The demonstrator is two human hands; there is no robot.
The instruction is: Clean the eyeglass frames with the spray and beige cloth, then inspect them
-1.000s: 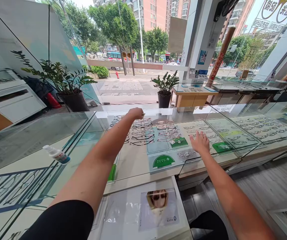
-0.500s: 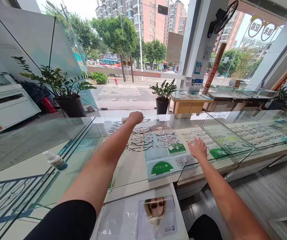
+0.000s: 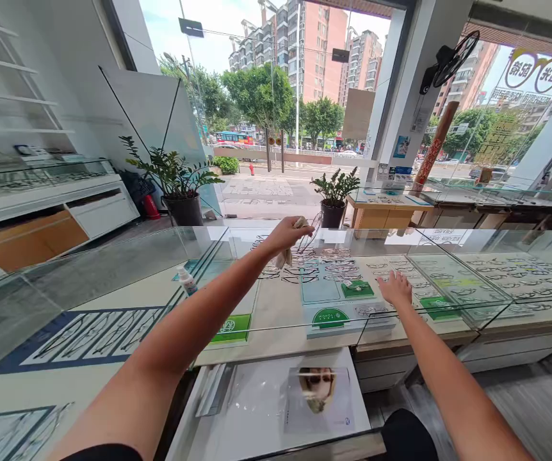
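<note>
My left hand point(image 3: 289, 234) is held above the far part of the glass counter point(image 3: 276, 349), with its fingers closed. A crumpled beige cloth point(image 3: 284, 257) hangs from it, and a thin-framed pair of eyeglasses point(image 3: 315, 230) sticks out past the fingertips. My right hand point(image 3: 395, 288) rests on the counter's glass top with its fingers spread and nothing in them. Beneath the glass lie rows of eyeglasses point(image 3: 300, 275) and a green display card point(image 3: 357, 289). A white spray bottle point(image 3: 187, 280) stands on the glass to the left, beyond my left forearm.
Below the counter a white drawer point(image 3: 251, 410) is pulled out, with a printed picture point(image 3: 318, 397) in it. Potted plants point(image 3: 184, 208) stand beyond the counter by the windows. Another display case point(image 3: 386, 211) is at the far right, and a wall fan point(image 3: 451, 61) hangs above.
My left hand has lifted off the far part of the counter, and the eyeglasses and hanging cloth show more plainly. My right hand stays on the glass. The view has turned left.
</note>
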